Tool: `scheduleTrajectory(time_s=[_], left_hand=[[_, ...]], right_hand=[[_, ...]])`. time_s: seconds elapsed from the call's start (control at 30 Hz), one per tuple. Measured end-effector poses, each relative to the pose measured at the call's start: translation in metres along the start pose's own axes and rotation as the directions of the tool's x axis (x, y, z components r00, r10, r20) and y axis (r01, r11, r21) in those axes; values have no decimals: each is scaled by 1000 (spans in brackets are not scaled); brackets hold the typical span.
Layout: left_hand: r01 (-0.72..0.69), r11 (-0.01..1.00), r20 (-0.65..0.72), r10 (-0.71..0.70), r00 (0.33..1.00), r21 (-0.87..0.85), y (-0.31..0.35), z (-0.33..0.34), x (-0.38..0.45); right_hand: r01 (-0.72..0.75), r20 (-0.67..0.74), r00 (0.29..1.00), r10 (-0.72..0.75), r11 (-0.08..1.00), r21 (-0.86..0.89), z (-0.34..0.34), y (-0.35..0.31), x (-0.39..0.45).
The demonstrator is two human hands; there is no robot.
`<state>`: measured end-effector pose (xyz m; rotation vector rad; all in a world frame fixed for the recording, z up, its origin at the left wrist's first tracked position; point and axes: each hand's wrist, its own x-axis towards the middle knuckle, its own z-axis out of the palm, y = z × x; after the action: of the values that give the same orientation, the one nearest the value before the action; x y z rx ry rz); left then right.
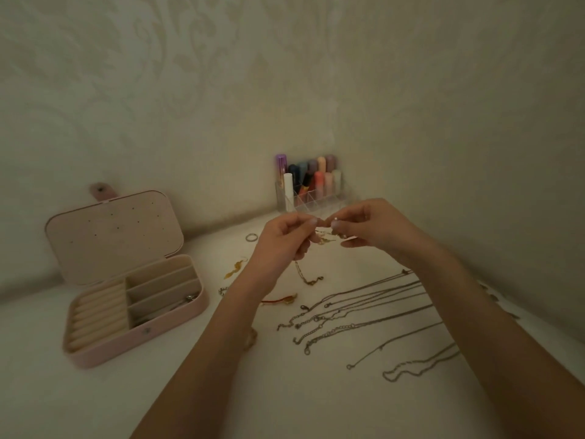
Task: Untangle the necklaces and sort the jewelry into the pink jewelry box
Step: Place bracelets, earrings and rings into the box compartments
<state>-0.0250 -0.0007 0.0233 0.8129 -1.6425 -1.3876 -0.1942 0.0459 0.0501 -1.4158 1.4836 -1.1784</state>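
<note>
Left hand (283, 237) — raised above the table (190, 391), fingers curled, thumb and forefinger pinching one end of a small gold piece (326, 237). What kind of jewelry it is cannot be told; it is too small and blurred.

Right hand (368, 229) — level with the left and just beside it, fingertips pinching the other end of the same gold piece, remaining fingers loosely bent.

Pink jewelry box (126, 280) — on the table to the left, well apart from the hands, lid upright and open. Ring rolls fill its left section, and three long compartments lie to the right. A small metal item (189, 298) sits in the nearest compartment.

Necklaces (364, 308) — thin chains laid out in rough parallel on the table below the right forearm, clasps toward the centre.

Loose pieces on the table: a ring (251, 237) near the left hand, a gold earring (235, 269), an orange-and-gold piece (281, 300), and a gold link chain (305, 275) beneath the hands.

Clear organiser (311, 198) with coloured tubes — at the wall, behind the hands.
</note>
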Motion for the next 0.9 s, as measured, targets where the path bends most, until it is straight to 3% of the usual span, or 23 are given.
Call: scheduleTrajectory(time_s=[0.17,0.4,0.53,0.67,0.9], left_hand=[[136,989,117,-141,983,50,0,-36,-11],[186,974,88,-198,976,126,20,-92,-46],[231,953,-5,-235,972,198,33,-118,-68],[226,948,-199,-182,963,223,51,-139,-84],[253,922,-325,-153,933,294,62,-166,-102]], right_hand=[[11,-23,1000,-8,994,107,-1,-10,2],[208,-20,976,-218,898,388,32,-60,19],[276,4,949,-315,838,471,66,-90,23],[312,62,917,-394,805,504,100,-112,20],[353,145,888,-437,848,396,141,-129,10]])
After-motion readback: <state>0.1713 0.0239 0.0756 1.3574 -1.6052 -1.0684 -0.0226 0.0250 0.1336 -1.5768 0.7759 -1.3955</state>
